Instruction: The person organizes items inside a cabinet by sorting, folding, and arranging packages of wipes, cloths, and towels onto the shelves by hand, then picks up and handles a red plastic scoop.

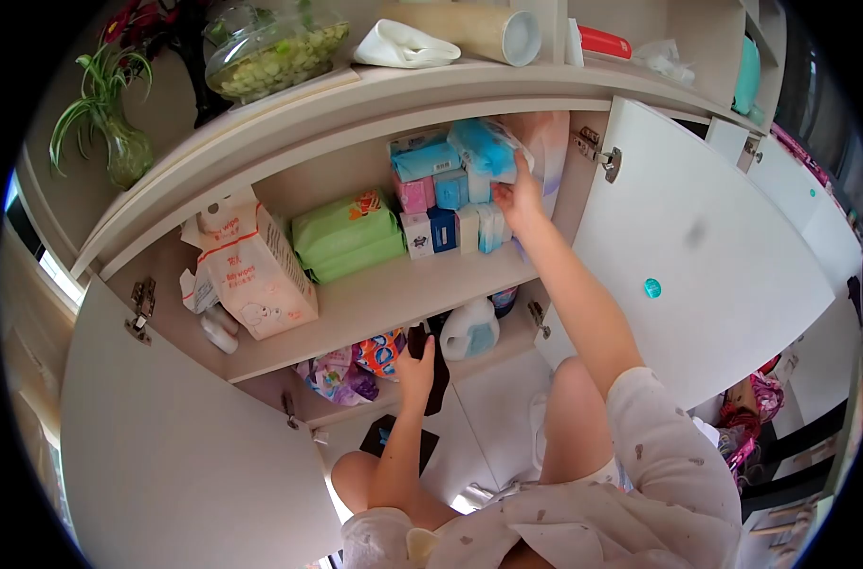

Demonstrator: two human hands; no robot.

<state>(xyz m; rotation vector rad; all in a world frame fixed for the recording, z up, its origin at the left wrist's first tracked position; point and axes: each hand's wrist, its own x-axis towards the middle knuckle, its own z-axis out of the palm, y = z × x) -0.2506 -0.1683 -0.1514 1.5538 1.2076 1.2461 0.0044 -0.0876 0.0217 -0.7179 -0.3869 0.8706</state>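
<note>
On the upper cabinet shelf, my right hand [516, 197] grips the right side of a soft blue-and-white plastic pack [484, 150]. This pack sits on top of stacked small packs, among them a pink pack [413, 195] and a blue pack [450, 190]. Lower down, my left hand [415, 373] is closed around a long black object [437, 384] whose kind I cannot make out. Beside the left hand on the bottom shelf are an orange-and-blue bag [381, 353] and a white jug [470, 329].
A baby wipes box [256, 270] and a green pack [348, 236] stand on the upper shelf. Open cabinet doors flank me, the left door [185, 427] and the right door [706, 247]. Above, the countertop holds a glass bowl [275, 57] and a cardboard tube [469, 30].
</note>
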